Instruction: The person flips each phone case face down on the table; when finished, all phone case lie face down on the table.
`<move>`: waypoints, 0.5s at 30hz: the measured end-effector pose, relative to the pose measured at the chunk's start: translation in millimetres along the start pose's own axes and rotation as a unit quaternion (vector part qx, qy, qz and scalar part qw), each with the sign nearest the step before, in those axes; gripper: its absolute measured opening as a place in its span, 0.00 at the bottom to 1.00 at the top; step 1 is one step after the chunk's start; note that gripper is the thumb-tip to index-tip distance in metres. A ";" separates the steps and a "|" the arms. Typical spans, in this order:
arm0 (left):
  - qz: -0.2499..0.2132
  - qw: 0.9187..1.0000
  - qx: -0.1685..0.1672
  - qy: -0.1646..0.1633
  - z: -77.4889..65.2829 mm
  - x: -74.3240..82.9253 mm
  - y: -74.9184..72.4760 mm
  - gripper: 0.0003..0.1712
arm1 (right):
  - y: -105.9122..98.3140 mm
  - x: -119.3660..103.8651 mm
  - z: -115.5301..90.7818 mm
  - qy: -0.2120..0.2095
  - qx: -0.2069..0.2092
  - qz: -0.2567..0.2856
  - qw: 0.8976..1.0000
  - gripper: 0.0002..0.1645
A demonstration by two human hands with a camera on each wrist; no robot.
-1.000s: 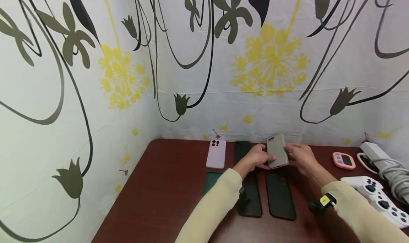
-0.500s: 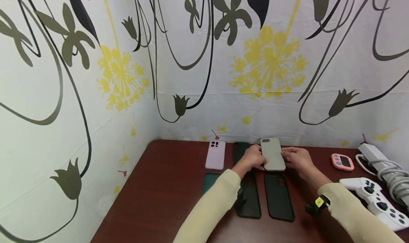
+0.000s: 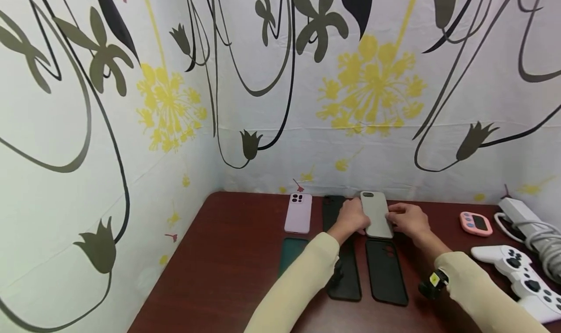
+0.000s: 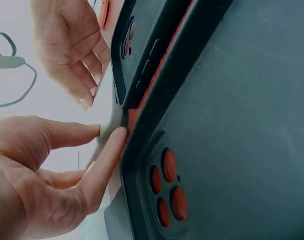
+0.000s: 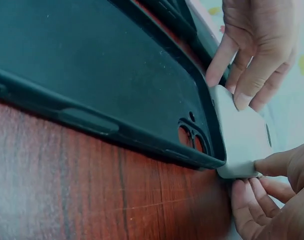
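A light beige phone case [image 3: 377,216] lies back side up near the table's far edge, behind a black phone case [image 3: 387,274]. My left hand [image 3: 352,216] pinches its left side, thumb over the top face and fingertips at the edge. On the opposite side my right hand [image 3: 409,219] holds the right edge between thumb and fingers. The right wrist view shows the beige case [image 5: 241,132] with its near end close against the black case's [image 5: 117,80] camera end. A second black case [image 3: 348,277] lies left of that one, partly behind my left sleeve.
Farther left are a dark case [image 3: 331,209], a lilac phone case [image 3: 298,215] and a green one [image 3: 292,250]. On the right stand a pink timer [image 3: 476,224], a white game controller [image 3: 521,279] and a white power strip [image 3: 519,211] with coiled cable. A patterned cloth [image 3: 271,109] borders the table.
The beige case has gone from tilted and raised to lying flat in line behind the black case, shifting slightly left and toward me. Both hands have stayed at its sides and lowered with it.
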State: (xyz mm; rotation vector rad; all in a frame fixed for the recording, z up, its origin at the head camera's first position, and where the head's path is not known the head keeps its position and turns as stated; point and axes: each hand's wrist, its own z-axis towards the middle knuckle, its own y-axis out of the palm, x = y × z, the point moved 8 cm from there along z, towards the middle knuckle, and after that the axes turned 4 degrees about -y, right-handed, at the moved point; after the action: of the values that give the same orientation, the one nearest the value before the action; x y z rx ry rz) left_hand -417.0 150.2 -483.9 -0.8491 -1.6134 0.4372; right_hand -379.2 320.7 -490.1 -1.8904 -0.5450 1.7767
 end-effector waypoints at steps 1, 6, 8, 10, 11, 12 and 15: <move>0.022 1.000 0.005 0.001 1.2 1.7 0.7 0.07 | -0.2 0.4 0.1 -0.004 -0.002 -0.011 1.000 0.29; 0.082 0.997 0.013 -0.006 4.1 6.1 3.3 0.06 | -2.0 0.6 1.3 -0.040 -0.021 -0.064 0.997 0.31; 0.095 0.995 0.010 -0.010 3.8 5.4 2.9 0.08 | -1.0 1.3 2.2 -0.051 -0.034 -0.066 0.996 0.33; 0.106 0.994 0.007 -0.011 3.2 4.4 1.9 0.08 | 0.6 2.7 3.1 -0.055 -0.048 -0.055 0.996 0.34; 0.110 0.994 0.004 -0.011 2.8 4.1 1.4 0.08 | 1.6 3.6 3.6 -0.056 -0.054 -0.048 0.996 0.35; 0.118 0.993 0.011 -0.007 7.9 1.7 4.8 0.07 | 2.3 4.2 4.1 -0.056 -0.058 -0.044 0.996 0.35; 0.128 0.992 0.006 -0.006 8.6 0.5 4.8 0.10 | 4.2 5.8 5.3 -0.058 -0.064 -0.040 0.995 0.35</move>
State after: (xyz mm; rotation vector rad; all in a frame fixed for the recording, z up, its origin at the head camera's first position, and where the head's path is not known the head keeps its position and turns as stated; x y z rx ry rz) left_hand -423.8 155.3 -488.8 -1.0505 -1.5172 0.6326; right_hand -384.2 321.1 -497.4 -1.8282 -0.7819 1.8471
